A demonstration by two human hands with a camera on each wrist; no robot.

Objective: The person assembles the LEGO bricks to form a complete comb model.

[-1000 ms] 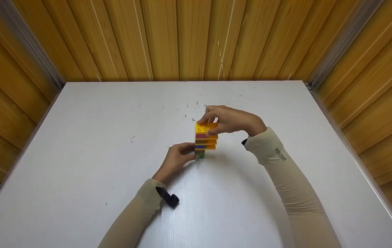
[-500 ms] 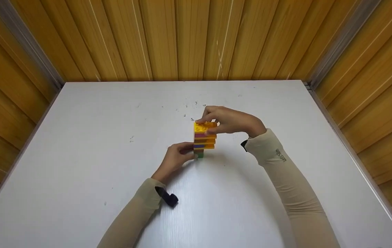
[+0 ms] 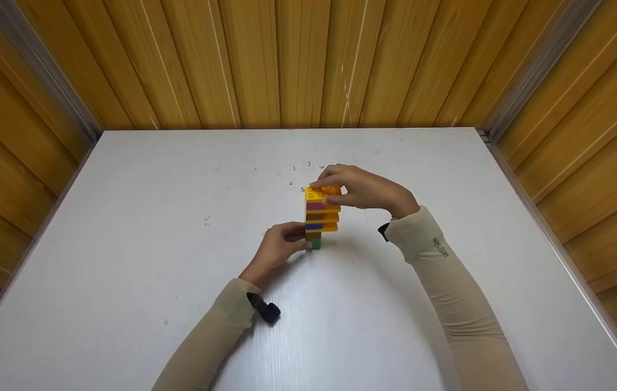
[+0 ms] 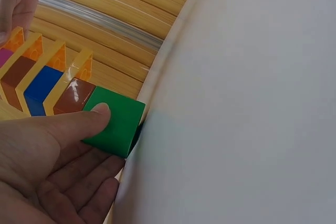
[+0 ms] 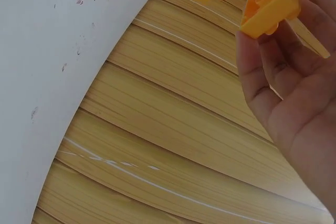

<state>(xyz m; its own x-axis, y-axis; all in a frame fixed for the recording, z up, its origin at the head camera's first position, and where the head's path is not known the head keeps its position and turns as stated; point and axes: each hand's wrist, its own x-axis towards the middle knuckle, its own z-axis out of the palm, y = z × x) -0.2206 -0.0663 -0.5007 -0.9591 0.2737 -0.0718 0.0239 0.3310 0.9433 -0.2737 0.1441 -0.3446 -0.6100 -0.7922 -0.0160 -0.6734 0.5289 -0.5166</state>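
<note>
A tower of toy building blocks (image 3: 313, 226) stands upright on the white table. In the left wrist view its base is a green block (image 4: 125, 116), followed by a brown block (image 4: 75, 96), a blue block (image 4: 42, 88), another brown one and a magenta one. Thin yellow pieces sit between the upper blocks and jut out to the right. My left hand (image 3: 277, 248) pinches the green base, thumb on its near face and fingers behind. At the top, my right hand (image 3: 365, 187) pinches the uppermost yellow piece (image 5: 281, 6); some of its fingers are hidden.
Around the tower spreads the white table (image 3: 151, 206), marked with small dark scuffs. Wood-patterned panels (image 3: 303, 65) rise behind it and at both sides. A black strap (image 3: 265, 309) hangs at the left wrist, beside the tabletop.
My right hand and the tower's upper part have shifted slightly upward in the head view within the last half second. The left hand stays at the green base.
</note>
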